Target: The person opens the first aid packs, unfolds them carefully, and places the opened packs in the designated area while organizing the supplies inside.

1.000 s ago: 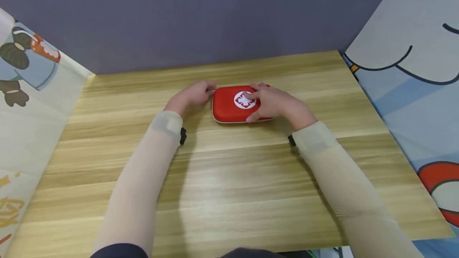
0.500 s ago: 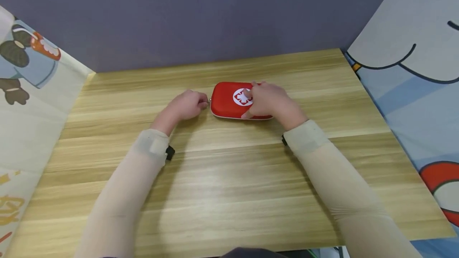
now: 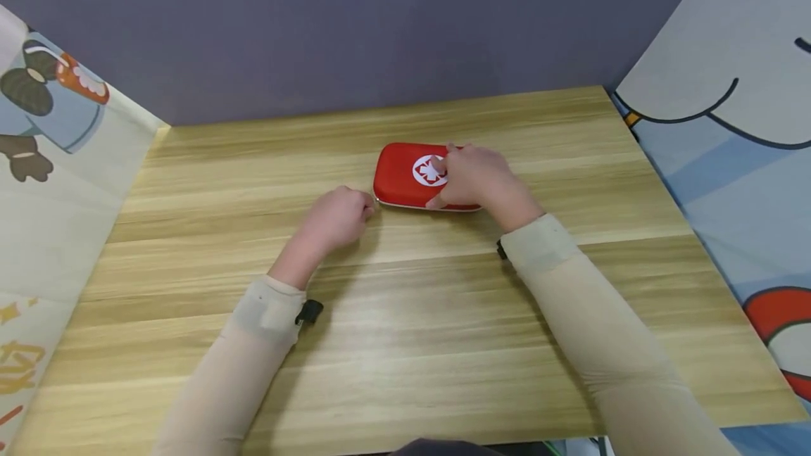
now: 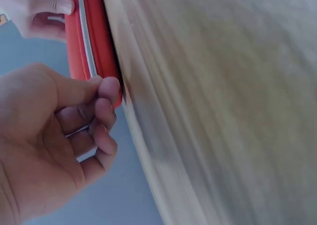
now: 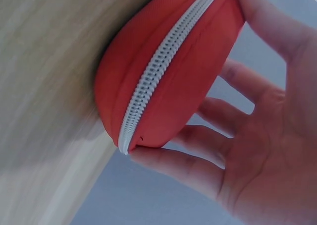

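A red first-aid case [image 3: 400,178] with a white round emblem lies flat on the wooden table. My right hand [image 3: 475,176] spans its right part from above, thumb at the near edge and fingers reaching over the top and right end, holding it. At the case's near left corner my left hand [image 3: 338,218] pinches the zipper pull, which the fingertips mostly hide. In the left wrist view, the zipper [image 4: 85,31] runs up the side away from these fingers with its teeth together. The right wrist view shows closed zipper teeth [image 5: 157,64] curving round the case's end.
The wooden table [image 3: 405,329] extends around the case. Behind it stands a grey-blue partition [image 3: 380,34]. Walls with cartoon prints flank both sides, the left wall [image 3: 70,217] and the right wall [image 3: 716,181].
My left hand has drawn the zipper pull from the case's far left corner, round the left end, to the near left corner. The right hand stays on the case, which has shifted slightly.
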Available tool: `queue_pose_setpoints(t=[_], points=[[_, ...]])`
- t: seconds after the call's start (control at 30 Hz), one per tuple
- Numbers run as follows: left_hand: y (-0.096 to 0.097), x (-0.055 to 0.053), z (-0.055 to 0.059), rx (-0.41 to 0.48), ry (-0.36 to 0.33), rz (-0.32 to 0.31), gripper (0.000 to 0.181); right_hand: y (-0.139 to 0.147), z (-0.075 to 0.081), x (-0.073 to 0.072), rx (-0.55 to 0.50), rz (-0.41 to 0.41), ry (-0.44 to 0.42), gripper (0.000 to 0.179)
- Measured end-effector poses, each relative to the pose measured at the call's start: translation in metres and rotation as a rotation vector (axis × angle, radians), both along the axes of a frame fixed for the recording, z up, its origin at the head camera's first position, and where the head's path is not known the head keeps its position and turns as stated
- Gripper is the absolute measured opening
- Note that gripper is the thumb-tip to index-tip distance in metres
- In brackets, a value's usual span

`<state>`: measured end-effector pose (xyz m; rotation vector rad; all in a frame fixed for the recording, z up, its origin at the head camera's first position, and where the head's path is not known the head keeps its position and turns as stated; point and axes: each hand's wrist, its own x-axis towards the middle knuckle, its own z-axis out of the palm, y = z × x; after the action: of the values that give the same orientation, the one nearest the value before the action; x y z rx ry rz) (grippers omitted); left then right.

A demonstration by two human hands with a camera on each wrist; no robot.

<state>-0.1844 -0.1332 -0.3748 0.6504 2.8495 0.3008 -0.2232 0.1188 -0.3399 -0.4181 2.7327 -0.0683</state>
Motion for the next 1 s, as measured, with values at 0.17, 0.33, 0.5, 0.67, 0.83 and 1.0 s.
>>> queue_pose_setpoints(t=[0.17, 0.33, 0.5, 0.67, 0.83, 1.0], points=[[0.008, 0.003, 0.004, -0.001, -0.016, -0.056, 0.037, -0.005, 0.0, 0.004, 0.011, -0.011, 0.024, 0.084], [0.014, 0.004, 0.008, -0.008, 0.018, -0.109, 0.038, -0.014, 0.003, 0.01, 0.013, -0.041, 0.046, 0.086], [0.015, 0.004, 0.008, -0.015, 0.01, -0.096, 0.038, -0.019, 0.002, 0.015, 0.011, -0.048, 0.091, 0.087], [0.017, 0.001, 0.008, -0.006, 0.002, -0.101, 0.031, -0.027, -0.005, 0.025, -0.014, -0.051, 0.208, 0.077], [0.021, 0.004, 0.008, -0.024, -0.026, -0.069, 0.022, -0.044, -0.014, 0.038, 0.02, -0.064, 0.299, 0.072], [0.026, 0.0, 0.008, -0.024, -0.068, 0.001, 0.021, -0.049, -0.015, 0.042, 0.054, -0.097, 0.293, 0.082]])
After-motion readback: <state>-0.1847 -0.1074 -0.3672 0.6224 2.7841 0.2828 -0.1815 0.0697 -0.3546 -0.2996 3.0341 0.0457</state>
